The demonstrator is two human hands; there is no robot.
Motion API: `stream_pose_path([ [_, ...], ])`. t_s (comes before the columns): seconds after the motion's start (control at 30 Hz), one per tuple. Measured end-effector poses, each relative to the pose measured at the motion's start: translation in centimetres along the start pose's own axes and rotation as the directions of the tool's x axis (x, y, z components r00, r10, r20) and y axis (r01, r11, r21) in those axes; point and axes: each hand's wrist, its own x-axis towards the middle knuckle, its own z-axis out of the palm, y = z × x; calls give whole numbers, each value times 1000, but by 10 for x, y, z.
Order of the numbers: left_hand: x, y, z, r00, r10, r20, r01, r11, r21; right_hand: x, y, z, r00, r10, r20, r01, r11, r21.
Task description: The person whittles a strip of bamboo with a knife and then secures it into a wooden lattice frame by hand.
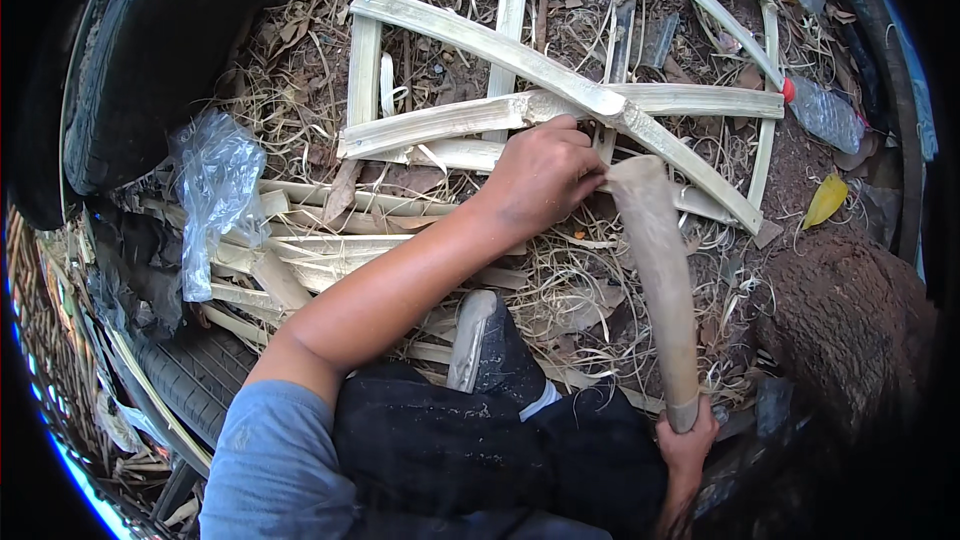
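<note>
My left hand [548, 178] reaches across to a lattice frame of pale split bamboo strips [430, 125]. Its fingers are pinched together beside the spot where a slanting strip [480, 45] crosses the frame. Whatever is between the fingertips is too small or hidden to make out. Low on the right, my right hand [688, 440] is closed around the lower end of a thick, pale wooden club [655, 270]. The club stands tilted, its blunt upper end right by my left fingertips; I cannot tell whether it touches the frame.
Loose split bamboo lengths [300, 260] lie left of my legs, under a crumpled clear plastic bag [215, 195]. Tires [165, 60] stand at the left. A plastic bottle [825, 115] lies at the right, above a brown rocky lump [845, 315]. Shavings and dry leaves litter the soil.
</note>
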Motion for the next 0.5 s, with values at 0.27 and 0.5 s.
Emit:
stream_pose_path([
  [0.27, 2, -3, 3, 1000, 9, -15, -9, 1000, -3, 1, 3, 6, 999, 33, -20, -35, 993, -116],
  [0.5, 1, -7, 2, 1000, 16, 9, -16, 999, 44, 2, -7, 8, 999, 32, 44, -27, 992, -122],
])
